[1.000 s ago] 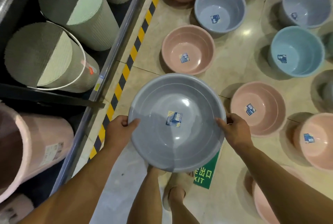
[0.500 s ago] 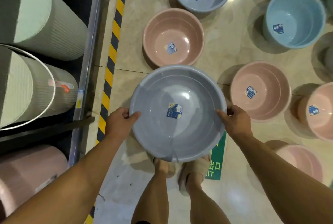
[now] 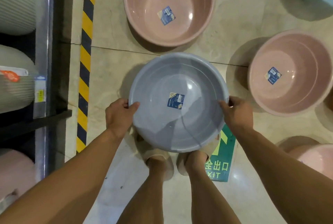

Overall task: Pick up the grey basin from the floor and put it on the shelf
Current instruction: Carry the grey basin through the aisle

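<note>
grey basin | rim clasped between left hand and right hand

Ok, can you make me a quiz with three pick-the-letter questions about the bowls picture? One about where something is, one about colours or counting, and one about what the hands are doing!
1. Where is the shelf?
A. on the person's left
B. on the person's right
C. behind the pink basins

2. What colour is the sticker in the grey basin?
A. red
B. blue
C. green

3. How is the grey basin held?
A. one hand underneath
B. both hands on its rim
C. nobody touches it

Answers:
1. A, the shelf runs beside the striped floor tape at the left edge.
2. B, it is mostly blue.
3. B, the left hand and right hand grip opposite sides of the rim.
</note>
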A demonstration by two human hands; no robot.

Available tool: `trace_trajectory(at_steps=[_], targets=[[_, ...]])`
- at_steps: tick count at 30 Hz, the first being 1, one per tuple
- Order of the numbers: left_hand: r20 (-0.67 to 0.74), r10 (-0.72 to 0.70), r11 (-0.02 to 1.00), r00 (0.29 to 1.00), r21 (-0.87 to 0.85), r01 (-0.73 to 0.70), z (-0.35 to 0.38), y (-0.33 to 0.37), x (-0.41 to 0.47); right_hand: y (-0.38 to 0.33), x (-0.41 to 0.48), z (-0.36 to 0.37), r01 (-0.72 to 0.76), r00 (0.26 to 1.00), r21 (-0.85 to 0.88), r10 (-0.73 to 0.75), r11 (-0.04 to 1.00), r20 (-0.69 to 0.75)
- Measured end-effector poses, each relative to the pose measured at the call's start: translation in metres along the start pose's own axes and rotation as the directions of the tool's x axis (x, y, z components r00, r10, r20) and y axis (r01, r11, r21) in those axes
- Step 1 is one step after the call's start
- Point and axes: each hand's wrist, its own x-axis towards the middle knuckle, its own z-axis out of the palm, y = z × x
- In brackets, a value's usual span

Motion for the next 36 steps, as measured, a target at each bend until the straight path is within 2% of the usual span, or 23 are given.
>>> trace_trajectory(at_steps=[5,12,18,21,23,25,31,36], targets=[[-0.014,-0.031,0.998,0.999,0.054,0.032,0.029,-0.019,0.019,0.023,0.017,0.033,0.031,0.999,-0.061,-0.033,0.998,-0.032],[0.001,0.055,0.996,0.998,0.068,-0.055,0.052,-0.034,0.031,0.044,0.036,0.057,-0.008,0.999,-0.117,0.002,0.993,-0.051],[0.013,0.039,0.998,0.999,0.038,-0.040,0.058,-0.039,0.033,0.040,0.036,0.052,-0.063,0.993,-0.084,0.071,0.994,0.096],[0.013,-0.035,0.999,0.999,-0.034,0.036,0.049,-0.034,0.026,0.035,0.030,0.039,-0.086,0.983,-0.087,0.099,0.993,0.158],[0.018,-0.123,0.983,0.992,-0.132,0.125,0.037,-0.027,0.015,0.030,0.020,0.025,-0.083,0.984,-0.058,0.091,0.995,0.153],[0.022,-0.162,0.975,0.987,-0.149,0.164,0.021,-0.014,-0.003,0.020,0.006,0.007,-0.078,0.984,-0.031,0.082,0.996,0.158],[-0.034,-0.122,0.990,0.992,-0.081,0.119,-0.045,0.045,-0.054,-0.024,-0.035,-0.060,-0.007,0.986,0.023,0.003,1.000,0.168],[-0.074,-0.090,0.986,0.993,-0.149,0.078,-0.099,0.103,-0.087,-0.072,-0.051,-0.120,0.094,0.988,0.098,-0.105,0.991,0.115]])
